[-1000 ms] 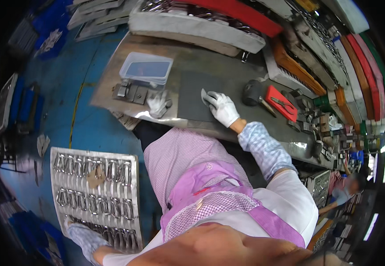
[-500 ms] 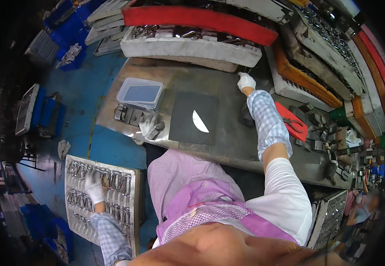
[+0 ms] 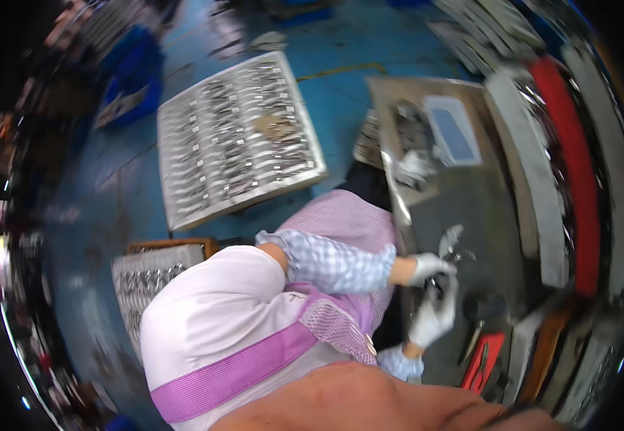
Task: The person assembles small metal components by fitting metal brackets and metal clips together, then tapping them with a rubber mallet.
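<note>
Workbench (image 3: 484, 208) of grey metal lies under both gloved hands. Well beyond the fingers, on the blue floor, sits a tray (image 3: 236, 136) of metal tools. The left hand (image 3: 428, 267) and right hand (image 3: 434, 316) meet, fingers curled narrowly around a small dark metal piece (image 3: 442, 281) between them.

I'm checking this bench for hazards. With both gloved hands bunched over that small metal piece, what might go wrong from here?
1. The left hand and right hand meet over a small metal part on the worktable; thin gloves may not stop a pinch or nick.
2. The picture is strongly blurred, suggesting a fast head turn, so the grip may be poorly watched.
3. The tray of metal tools lies on the floor, where it might trip someone.
</note>
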### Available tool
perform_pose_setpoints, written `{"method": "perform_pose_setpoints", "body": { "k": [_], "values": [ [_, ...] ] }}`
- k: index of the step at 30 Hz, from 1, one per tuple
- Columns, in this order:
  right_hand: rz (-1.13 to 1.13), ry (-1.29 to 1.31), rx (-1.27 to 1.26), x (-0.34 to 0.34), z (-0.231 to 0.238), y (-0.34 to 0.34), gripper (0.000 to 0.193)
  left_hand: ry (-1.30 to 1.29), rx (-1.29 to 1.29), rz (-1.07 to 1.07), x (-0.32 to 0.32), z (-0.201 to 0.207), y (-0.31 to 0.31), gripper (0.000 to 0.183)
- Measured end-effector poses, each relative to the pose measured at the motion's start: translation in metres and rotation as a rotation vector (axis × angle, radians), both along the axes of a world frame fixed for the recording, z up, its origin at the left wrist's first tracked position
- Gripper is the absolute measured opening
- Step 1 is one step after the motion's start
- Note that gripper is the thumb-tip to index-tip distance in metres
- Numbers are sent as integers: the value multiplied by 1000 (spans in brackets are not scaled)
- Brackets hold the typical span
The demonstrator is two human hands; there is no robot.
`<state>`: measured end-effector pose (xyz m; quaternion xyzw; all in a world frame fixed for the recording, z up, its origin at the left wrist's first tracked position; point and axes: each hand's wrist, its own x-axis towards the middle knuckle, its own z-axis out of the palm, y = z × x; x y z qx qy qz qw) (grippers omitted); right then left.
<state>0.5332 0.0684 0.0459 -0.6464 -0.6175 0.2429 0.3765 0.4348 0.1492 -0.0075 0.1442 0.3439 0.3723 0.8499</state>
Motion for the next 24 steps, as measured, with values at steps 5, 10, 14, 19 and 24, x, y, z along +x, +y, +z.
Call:
{"method": "perform_pose_setpoints", "body": {
  "k": [5, 10, 14, 19, 24],
  "values": [
    [-495, -361, 286, 167, -61, 1, 52, 608, 319, -5, -79, 13, -6, 26],
    [-394, -916, -77, 201, -81, -2, 57, 1307, 772, -69, -126, 13, -8, 33],
    [-396, 188, -195, 125, -47, 41, 30, 1394, 958, 122, -123, 40, 10, 33],
    [27, 1132, -445, 6, 84, 61, 34, 1763, 1288, -641, -121, -39, 50, 22],
    [221, -156, -54, 26, 29, 62, 31, 1481, 813, -376, -106, -67, 59, 38]
  ]
}}
